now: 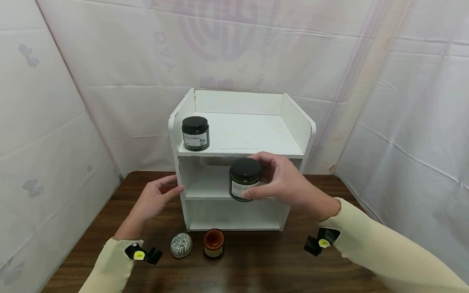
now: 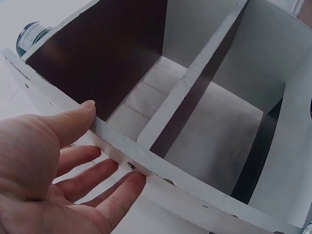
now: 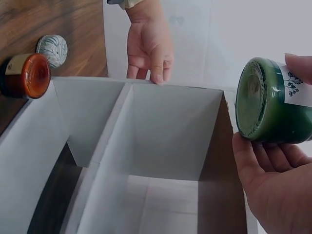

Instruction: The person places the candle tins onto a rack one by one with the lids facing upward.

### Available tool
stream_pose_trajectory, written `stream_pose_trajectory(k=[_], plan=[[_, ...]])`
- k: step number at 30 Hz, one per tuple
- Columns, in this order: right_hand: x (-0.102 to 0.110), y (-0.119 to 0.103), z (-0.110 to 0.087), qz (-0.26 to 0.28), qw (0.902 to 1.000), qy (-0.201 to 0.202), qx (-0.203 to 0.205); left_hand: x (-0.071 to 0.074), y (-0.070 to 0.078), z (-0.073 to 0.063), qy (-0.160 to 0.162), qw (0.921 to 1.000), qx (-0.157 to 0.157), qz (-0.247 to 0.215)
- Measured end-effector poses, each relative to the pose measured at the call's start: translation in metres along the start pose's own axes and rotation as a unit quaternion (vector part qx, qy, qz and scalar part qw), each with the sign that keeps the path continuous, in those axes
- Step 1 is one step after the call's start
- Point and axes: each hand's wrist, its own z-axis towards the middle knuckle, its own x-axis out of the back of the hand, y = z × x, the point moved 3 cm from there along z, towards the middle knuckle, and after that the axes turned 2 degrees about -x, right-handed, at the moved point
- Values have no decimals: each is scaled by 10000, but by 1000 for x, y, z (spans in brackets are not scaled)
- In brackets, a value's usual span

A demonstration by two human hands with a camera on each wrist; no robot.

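Observation:
My right hand (image 1: 283, 179) grips a dark green candle jar (image 1: 244, 188) with a black lid and a white "Scented Candles" label. It holds the jar off any surface, in front of the middle compartment of a white shelf unit (image 1: 236, 154). In the right wrist view, the green glass base of the jar (image 3: 253, 100) shows between thumb and fingers. At the unit's left side panel, my left hand (image 1: 155, 197) pinches the front edge, thumb at the edge and fingers (image 2: 122, 195) against the outer face. A similar candle jar (image 1: 196, 140) stands on the top board's left front corner.
On the brown wooden table (image 1: 278, 264), before the unit, stand a small amber glass jar (image 1: 213, 244) and a domed lid (image 1: 181, 245) with a grey-white pattern. White sheeting (image 1: 128, 61) hangs behind the unit and along both sides.

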Motion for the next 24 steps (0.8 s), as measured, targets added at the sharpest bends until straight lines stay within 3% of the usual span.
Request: stream_pose_trajectory(k=[24], plan=[[13, -19, 30, 26, 9996, 277, 80, -1, 0, 0, 2, 9999, -102, -98]])
